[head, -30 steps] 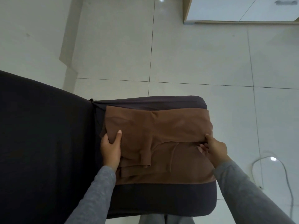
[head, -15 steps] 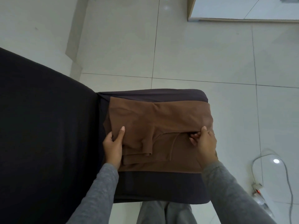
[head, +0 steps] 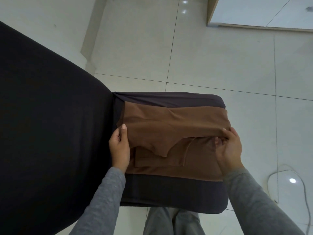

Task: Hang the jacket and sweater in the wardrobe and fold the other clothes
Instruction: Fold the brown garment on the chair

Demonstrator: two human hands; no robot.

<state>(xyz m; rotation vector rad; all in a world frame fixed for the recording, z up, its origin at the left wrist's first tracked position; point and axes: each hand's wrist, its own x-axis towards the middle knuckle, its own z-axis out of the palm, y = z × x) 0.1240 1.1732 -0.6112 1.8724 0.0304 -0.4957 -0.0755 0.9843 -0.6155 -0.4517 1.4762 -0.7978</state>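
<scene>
Moved: our right hand (head: 227,148) slid inward along the brown garment (head: 169,133).
Hands: we pinched its edges, left hand (head: 119,148) too.
Garment: folded on the dark cushion (head: 169,190).

Thin brown stretchy garment (head: 171,133), partly folded into a wide flat band across a dark cushioned seat (head: 169,192); upper layer doubled over, lower edge lying straight.

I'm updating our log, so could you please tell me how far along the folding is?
Done: the brown garment lies on the dark seat, already doubled over. In hand: the left hand and right hand each grip a side edge. Left: finishing this fold; no jacket, sweater or wardrobe interior is visible.
</scene>
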